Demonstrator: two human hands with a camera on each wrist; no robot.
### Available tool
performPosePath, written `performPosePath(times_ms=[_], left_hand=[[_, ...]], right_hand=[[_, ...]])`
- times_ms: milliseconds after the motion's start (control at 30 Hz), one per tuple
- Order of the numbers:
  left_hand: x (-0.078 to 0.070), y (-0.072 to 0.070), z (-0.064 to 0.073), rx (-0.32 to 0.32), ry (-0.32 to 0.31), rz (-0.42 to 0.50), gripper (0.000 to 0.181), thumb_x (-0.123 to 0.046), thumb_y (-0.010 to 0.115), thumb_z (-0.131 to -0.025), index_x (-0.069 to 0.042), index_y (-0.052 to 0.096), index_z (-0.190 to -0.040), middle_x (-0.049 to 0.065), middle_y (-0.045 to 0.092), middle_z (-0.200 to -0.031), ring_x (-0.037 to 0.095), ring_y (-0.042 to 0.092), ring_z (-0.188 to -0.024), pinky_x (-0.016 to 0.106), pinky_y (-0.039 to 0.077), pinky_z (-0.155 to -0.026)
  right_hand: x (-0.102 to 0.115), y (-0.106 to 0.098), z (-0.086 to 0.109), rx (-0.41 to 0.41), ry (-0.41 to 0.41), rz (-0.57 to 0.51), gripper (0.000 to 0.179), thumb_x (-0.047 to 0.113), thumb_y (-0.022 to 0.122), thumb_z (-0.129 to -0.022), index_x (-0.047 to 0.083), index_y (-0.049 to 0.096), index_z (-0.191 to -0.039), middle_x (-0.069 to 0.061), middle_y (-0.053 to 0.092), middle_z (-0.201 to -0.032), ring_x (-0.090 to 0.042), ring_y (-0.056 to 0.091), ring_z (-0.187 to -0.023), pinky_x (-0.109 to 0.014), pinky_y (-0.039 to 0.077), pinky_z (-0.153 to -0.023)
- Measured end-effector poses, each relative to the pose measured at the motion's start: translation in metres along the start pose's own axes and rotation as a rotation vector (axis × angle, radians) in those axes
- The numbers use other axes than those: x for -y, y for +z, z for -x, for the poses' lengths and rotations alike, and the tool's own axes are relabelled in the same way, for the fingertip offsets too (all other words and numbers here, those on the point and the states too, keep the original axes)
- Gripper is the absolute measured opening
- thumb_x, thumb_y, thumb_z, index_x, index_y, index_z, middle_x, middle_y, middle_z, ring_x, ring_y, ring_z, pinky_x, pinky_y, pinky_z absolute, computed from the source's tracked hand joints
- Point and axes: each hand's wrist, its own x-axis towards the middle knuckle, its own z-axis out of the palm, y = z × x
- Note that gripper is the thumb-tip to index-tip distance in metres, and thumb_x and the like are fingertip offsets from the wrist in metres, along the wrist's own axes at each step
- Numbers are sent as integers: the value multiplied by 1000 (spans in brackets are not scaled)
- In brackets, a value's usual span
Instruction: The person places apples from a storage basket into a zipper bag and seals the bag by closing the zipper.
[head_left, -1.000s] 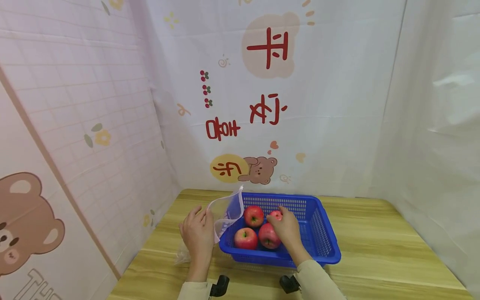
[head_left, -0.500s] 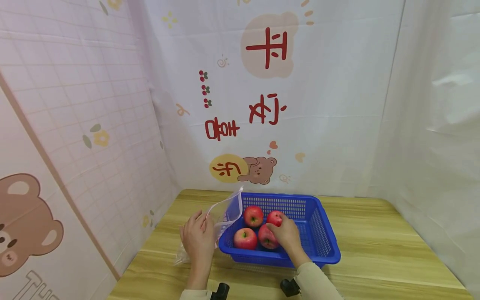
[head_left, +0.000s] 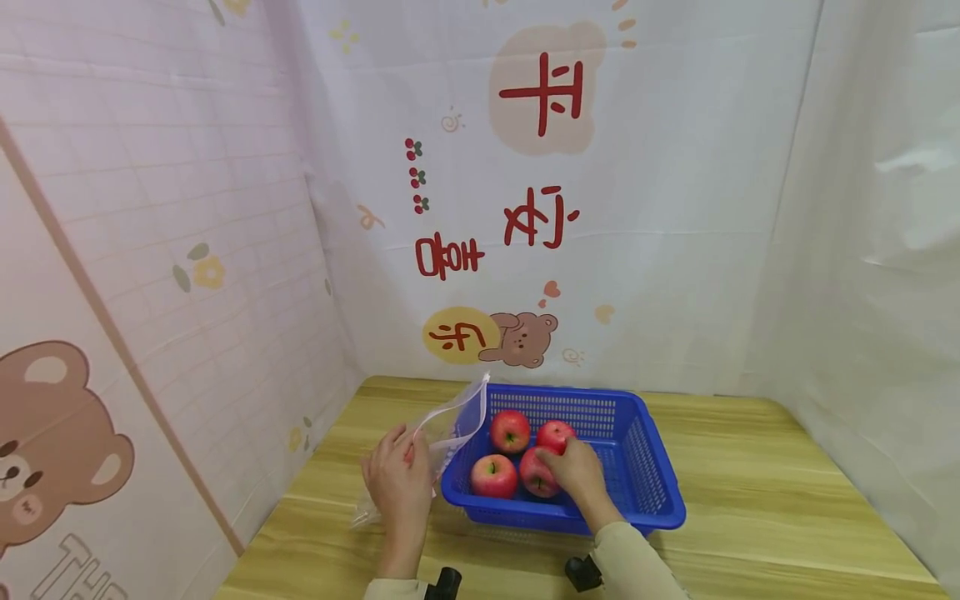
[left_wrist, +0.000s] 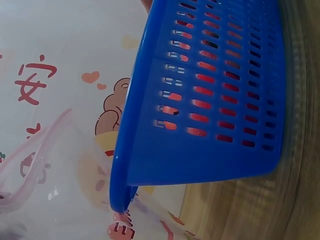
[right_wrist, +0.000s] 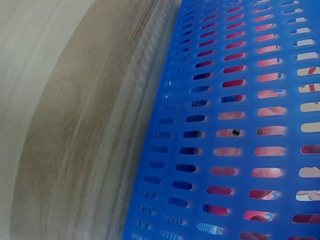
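Note:
A clear zip bag (head_left: 447,425) with its mouth spread stands at the left end of a blue basket (head_left: 652,454). My left hand (head_left: 400,479) pinches the bag's near side; its open mouth leans over the basket's left rim. Several red apples lie in the basket's left half. My right hand (head_left: 581,475) reaches into the basket, thumb and fingers curled around the front middle apple (head_left: 537,473). Behind that apple lies another apple (head_left: 556,434). Two more sit to the left, a far apple (head_left: 510,431) and a near apple (head_left: 494,477).
The basket stands on a wood-grain table (head_left: 757,483). In the right wrist view apples show through the slotted basket wall (right_wrist: 200,150). Printed white cloth (head_left: 675,208) hangs behind and at both sides.
My right hand has come down and nearer from the far apple to the front middle apple, uncovering more of the far one. My left hand stays at the bag.

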Motion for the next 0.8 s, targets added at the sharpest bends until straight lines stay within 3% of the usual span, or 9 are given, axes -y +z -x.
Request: performPosePath(times_ms=[233,467,800], left_hand=[[-3,3,1,4,-9,-7,14,-11,70,-87,-2,79,-91,16,72,-107,43,64,-102,76,20,-101],[-5,3,-2,11,-9,-11,15,-11,69,-87,-2,79,-93,16,72,-109,40,64,-104,74,22,-102],[-6,5,-8,-37,57,0,13,-10,70,-86,-2,79,-90,16,72,-105,41,65,-97,71,28,-95]], right_hand=[[-2,0,0,66,13,47,45,38,70,-86,-6,67,-88,-21,68,-85,-38,65,-80,-51,50,-73],[0,1,-1,127,26,86,44,40,68,-87,-4,67,-84,-17,67,-81,-34,63,-76,-49,50,-70],[1,2,0,156,-1,75,46,43,65,-89,0,62,-74,-13,63,-72,-33,62,-72,-47,50,-68]])
